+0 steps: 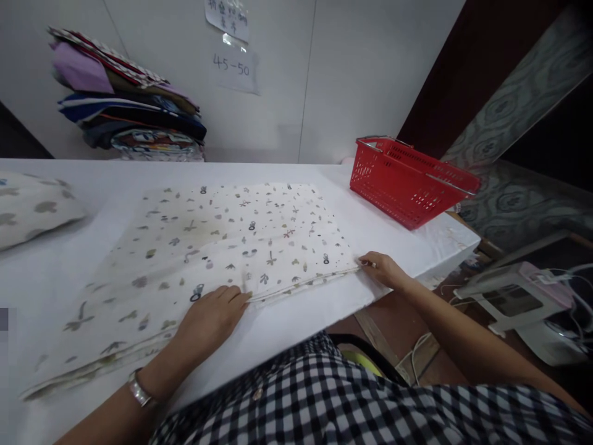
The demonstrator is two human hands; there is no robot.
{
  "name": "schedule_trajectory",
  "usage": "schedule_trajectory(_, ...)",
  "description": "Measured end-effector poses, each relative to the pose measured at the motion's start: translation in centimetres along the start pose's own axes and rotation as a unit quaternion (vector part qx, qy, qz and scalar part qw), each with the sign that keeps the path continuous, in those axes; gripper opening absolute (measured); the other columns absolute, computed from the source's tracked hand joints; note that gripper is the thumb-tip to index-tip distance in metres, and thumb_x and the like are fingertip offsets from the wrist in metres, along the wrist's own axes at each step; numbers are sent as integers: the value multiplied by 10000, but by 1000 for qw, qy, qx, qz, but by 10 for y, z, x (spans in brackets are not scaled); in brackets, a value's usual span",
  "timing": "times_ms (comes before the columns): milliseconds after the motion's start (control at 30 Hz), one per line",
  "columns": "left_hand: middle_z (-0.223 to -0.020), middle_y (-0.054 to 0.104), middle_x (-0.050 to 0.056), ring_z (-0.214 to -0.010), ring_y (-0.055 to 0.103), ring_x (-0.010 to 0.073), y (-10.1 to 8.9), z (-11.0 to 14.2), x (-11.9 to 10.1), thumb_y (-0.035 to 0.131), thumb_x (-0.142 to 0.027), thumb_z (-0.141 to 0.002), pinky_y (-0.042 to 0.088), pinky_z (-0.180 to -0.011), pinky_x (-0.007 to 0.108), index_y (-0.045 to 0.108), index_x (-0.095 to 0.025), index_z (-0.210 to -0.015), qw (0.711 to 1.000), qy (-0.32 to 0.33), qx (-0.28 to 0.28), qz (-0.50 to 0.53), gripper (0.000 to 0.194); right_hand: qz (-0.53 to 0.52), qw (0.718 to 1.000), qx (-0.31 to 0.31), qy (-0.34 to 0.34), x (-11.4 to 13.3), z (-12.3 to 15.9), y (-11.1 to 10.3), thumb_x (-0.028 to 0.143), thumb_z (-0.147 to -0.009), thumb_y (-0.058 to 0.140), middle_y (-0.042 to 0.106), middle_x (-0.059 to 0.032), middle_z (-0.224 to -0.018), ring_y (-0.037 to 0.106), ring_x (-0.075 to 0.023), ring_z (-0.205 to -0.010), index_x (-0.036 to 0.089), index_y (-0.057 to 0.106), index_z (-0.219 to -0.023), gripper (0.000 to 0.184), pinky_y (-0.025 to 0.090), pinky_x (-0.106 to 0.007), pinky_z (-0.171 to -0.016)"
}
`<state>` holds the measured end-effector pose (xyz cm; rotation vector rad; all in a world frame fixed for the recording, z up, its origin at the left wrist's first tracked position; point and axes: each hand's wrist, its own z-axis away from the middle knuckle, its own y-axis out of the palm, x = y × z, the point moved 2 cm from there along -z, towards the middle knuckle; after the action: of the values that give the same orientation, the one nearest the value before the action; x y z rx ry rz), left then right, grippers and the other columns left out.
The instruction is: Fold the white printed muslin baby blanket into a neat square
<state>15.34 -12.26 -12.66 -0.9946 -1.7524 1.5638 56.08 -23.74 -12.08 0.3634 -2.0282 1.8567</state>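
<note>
A white cloth point(222, 247) printed with small grey-green plants and other motifs lies spread on the table, its near edge in layers. My left hand point(214, 318) rests at the middle of that near edge, fingers bent over the fabric and pressed together on it. At the near right corner, my right hand point(383, 270) pinches the cloth between thumb and fingers. A slightly raised, doubled strip of hem runs between both hands. The edge to the left of my left hand lies loosely folded, with its layers a little apart.
The white table point(319, 315) ends close to my body. A red basket point(412, 185) stands at the back right. Folded fabrics point(134, 99) are stacked at the back left, and another printed cloth point(37, 207) lies at the left. A white stool point(519, 303) stands on the floor.
</note>
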Motion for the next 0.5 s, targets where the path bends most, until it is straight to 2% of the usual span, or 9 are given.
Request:
schedule_trajectory(133,-870,626,56,-817,572,200,2,0,2,366,-260,-903,453,-706,330,642,-184,-948,1000,2,-9,14,289,-114,981,-22,159,0,2,4,278,-754,506,634,-29,-739,546,-137,-655,155,645,-893,232,427,-243,-626)
schedule_trajectory(200,-870,624,57,-816,573,200,3,0,2,360,-271,-906,454,-695,327,640,-188,-947,1000,3,-12,17,295,-162,966,-8,202,2,1,6,353,-771,492,587,1,-643,499,-114,-575,155,626,-813,243,396,-226,-563)
schedule_trajectory(333,-862,621,55,-806,570,197,3,0,3,360,-275,-905,448,-676,318,638,-187,-938,1000,2,-10,18,293,-181,956,24,229,7,-8,10,435,-741,550,493,32,-505,425,-90,-484,157,581,-660,291,325,-212,-475)
schedule_trajectory(500,-898,623,56,-835,562,198,4,2,1,362,-302,-911,442,-695,319,630,-189,-954,1000,-4,-18,21,294,-197,944,48,259,10,-18,11,368,-634,675,495,38,-493,403,-82,-467,152,593,-655,232,293,-210,-453)
